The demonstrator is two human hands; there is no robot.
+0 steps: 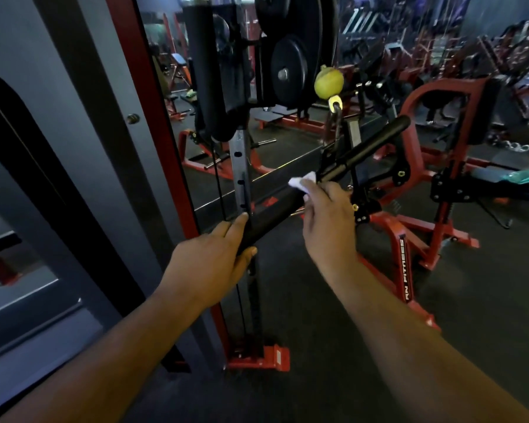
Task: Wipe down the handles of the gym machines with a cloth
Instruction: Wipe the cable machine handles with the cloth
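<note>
A black cable bar handle [364,148] hangs slanted from a carabiner below a yellow-green ball [328,81]. My left hand [217,254] grips the lower padded end of the bar, fingers curled round it. My right hand [327,215] holds a small white cloth [87,181] against the bar's middle, just below its centre bracket. Only a corner of the cloth shows past my fingers.
A cable machine upright [242,166] with black weight plates [290,71] stands right behind the bar. A red-framed mirror wall [153,96] is on the left. Red machine frames [409,264] and benches stand on the dark rubber floor to the right.
</note>
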